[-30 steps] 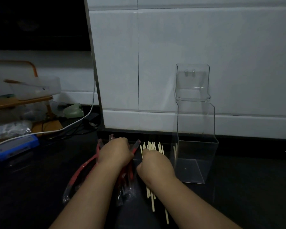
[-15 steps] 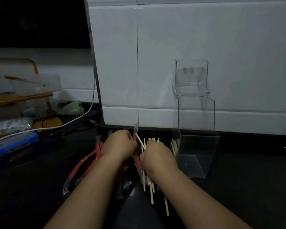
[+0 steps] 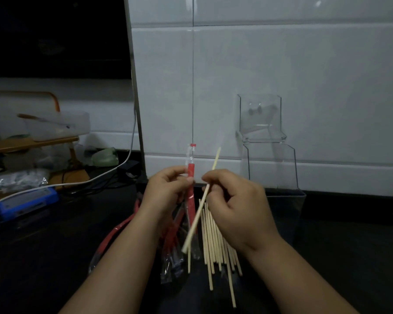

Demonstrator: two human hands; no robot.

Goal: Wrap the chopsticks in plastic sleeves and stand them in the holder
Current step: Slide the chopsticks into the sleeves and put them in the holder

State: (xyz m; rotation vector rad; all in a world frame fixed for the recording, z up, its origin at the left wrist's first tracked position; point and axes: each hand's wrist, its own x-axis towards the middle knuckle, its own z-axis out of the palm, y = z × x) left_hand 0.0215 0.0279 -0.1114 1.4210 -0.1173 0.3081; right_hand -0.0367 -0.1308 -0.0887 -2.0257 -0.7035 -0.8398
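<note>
A dim view looks down over two bare forearms. The left hand [image 3: 166,191] has its grip closed round one sleeve [image 3: 190,169], held upright; it is red in the middle and clear at the top. The right hand [image 3: 236,205] pinches a single chopstick [image 3: 193,225] near its middle, tilted from 1 o'clock down to 7 o'clock and crossing just in front of the sleeve. Neither end is inside the sleeve yet.

The chopstick looks light, thin and stiff, so a pinch nearer the leading end would probably steer it better. The sleeve looks thin, limp and slippery, and is likely best held just below its mouth.

More chopsticks [image 3: 213,245] lie fanned on the dark worktop [image 3: 43,257] at 6 o'clock, with spare sleeves [image 3: 171,250] beside them at 7 o'clock. The clear holder [image 3: 270,168] stands at 2 o'clock against the wall. Its lower part fades into shadow, so its contents cannot be made out. Which end of the sleeve is open cannot be told either.
</note>
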